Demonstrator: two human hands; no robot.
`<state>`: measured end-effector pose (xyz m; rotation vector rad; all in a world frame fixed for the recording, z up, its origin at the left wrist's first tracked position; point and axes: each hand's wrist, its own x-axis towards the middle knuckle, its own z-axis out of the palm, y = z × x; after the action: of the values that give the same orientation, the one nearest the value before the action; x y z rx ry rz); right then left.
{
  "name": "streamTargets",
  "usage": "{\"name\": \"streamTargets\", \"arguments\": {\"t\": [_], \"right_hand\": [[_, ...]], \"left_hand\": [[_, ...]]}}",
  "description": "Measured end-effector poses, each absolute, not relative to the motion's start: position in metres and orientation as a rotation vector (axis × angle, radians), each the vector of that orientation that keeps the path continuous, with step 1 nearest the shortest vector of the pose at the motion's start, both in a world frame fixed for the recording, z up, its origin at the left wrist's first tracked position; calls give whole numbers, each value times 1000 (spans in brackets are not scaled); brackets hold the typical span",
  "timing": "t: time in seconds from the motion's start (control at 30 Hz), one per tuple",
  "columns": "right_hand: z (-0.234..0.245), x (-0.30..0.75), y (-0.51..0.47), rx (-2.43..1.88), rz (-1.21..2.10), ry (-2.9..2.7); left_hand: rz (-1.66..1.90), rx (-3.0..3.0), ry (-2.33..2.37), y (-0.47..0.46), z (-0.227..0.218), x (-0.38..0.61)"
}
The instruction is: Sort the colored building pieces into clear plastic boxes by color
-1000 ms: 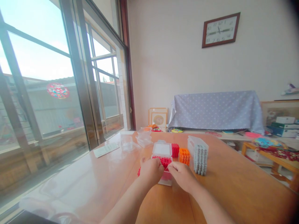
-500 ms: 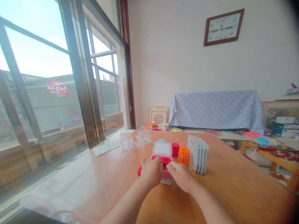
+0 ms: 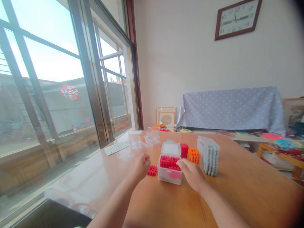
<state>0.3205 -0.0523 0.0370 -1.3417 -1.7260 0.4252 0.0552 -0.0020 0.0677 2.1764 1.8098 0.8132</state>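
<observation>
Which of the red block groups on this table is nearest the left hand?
The low red cluster left of the open box, beside the left hand. The others are the red blocks inside the box and the red stack behind it.

Bright daylight enters from the left through the tall window [image 3: 90, 72], bleaching the sky [image 3: 49, 61] nearly white and laying a pale glare over the left side of the table [image 3: 237, 183]. The far wall [image 3: 178, 57] is softly lit, the red blocks [image 3: 167, 161] look smeared in fine detail, and dark, blurred corners frame the right side.
</observation>
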Motion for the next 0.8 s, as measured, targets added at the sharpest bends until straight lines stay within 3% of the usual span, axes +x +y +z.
{"name": "streamTargets", "arguments": {"t": [0.3, 0.8], "right_hand": [[29, 318, -50, -1326, 421, -1763], [32, 318, -52, -1339, 382, -1721]], "left_hand": [[337, 2254, 1911, 1, 35, 59], [419, 2222, 1911, 15, 24, 54]]}}
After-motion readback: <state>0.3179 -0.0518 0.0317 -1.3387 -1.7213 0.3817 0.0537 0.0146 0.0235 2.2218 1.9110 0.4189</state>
